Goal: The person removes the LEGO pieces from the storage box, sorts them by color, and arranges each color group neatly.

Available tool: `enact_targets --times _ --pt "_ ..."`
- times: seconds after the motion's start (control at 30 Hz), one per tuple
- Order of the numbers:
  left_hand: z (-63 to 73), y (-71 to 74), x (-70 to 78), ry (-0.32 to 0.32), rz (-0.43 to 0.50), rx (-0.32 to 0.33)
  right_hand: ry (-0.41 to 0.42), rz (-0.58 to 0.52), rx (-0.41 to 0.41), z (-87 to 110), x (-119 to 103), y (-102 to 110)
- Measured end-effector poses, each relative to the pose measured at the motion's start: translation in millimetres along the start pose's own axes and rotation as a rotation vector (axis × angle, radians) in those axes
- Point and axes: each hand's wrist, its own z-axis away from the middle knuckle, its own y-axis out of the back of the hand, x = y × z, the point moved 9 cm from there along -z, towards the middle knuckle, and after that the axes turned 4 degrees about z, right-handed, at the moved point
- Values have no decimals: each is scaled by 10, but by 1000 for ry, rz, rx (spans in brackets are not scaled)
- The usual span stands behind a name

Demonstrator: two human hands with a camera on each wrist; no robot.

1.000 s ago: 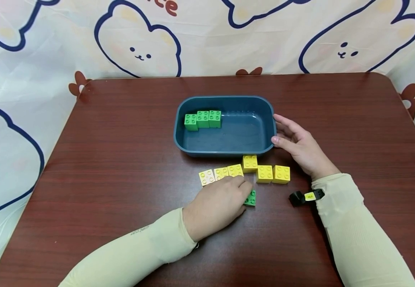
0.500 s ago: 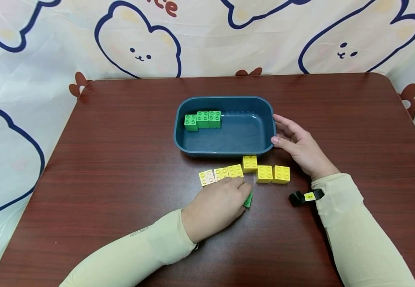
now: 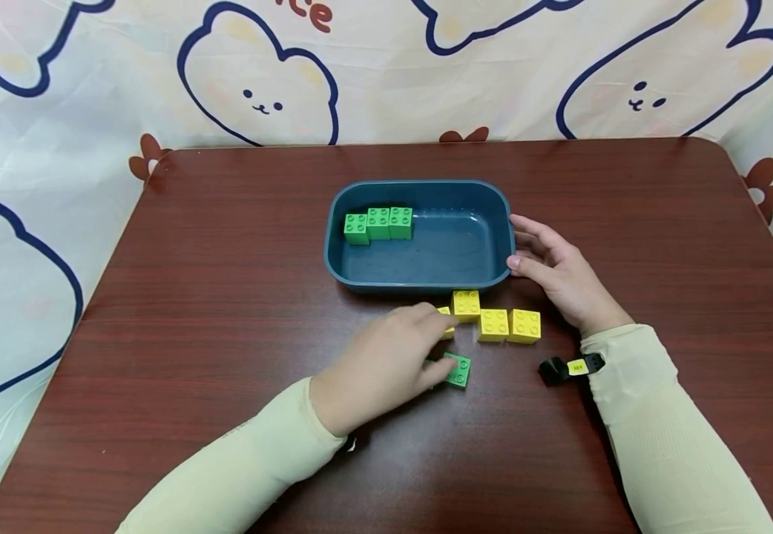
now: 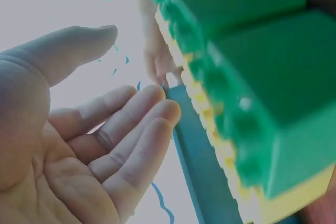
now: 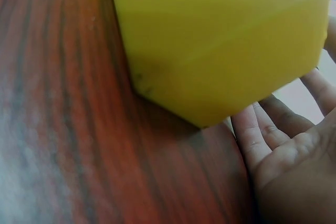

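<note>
My left hand (image 3: 381, 365) is over the row of bricks, its thumb apart from the fingers and nothing between them. By the thumb tip lies a green toy brick (image 3: 458, 370). A yellow brick (image 3: 449, 331) peeks out past the fingertips; more of that row is hidden under the hand. In the left wrist view the palm faces green bricks (image 4: 299, 87) with a yellow edge (image 4: 207, 124) behind. My right hand (image 3: 563, 276) rests its thumb and fingertips against the right end of a dark blue bin (image 3: 420, 287). Three green bricks (image 3: 378, 224) stand inside at the left.
Between bin and hands, yellow bricks (image 3: 493, 325) stand on the brown table (image 3: 213, 274); one (image 3: 465, 305) sits close to the bin's front wall. A black device with a yellow label (image 3: 576, 366) is at my right wrist. A printed cloth (image 3: 386, 81) hangs behind.
The left hand has let go of the green brick, drawn slightly left and opened its fingers. The green brick lies a little turned. The right hand and bin have stayed put.
</note>
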Motion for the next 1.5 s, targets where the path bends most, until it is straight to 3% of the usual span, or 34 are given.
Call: enact_targets --times 0.27,0.43,0.67,0.77,0.9,1.1,1.2,1.4,1.5 --pt "16 348 -439 136 118 180 0 -1 1 5 0 -3" --pt "40 499 -737 237 172 256 0 -1 3 6 -2 -7" --pt "72 679 -1146 320 210 390 -2 -3 5 10 -8 -6" --pt "36 697 -1315 389 246 374 -4 2 5 12 -8 -1" --pt "-67 650 -1483 484 303 294 -2 0 6 14 -2 5" --pt "-209 565 -1587 591 252 165 7 -7 1 10 3 0" --pt "-242 545 -1601 598 249 147 3 -5 0 8 7 0" --pt "-248 569 -1623 543 271 207 1 -9 -5 -4 14 -2" --pt "-298 540 -1620 514 270 185 -2 -11 -2 -3 22 8"
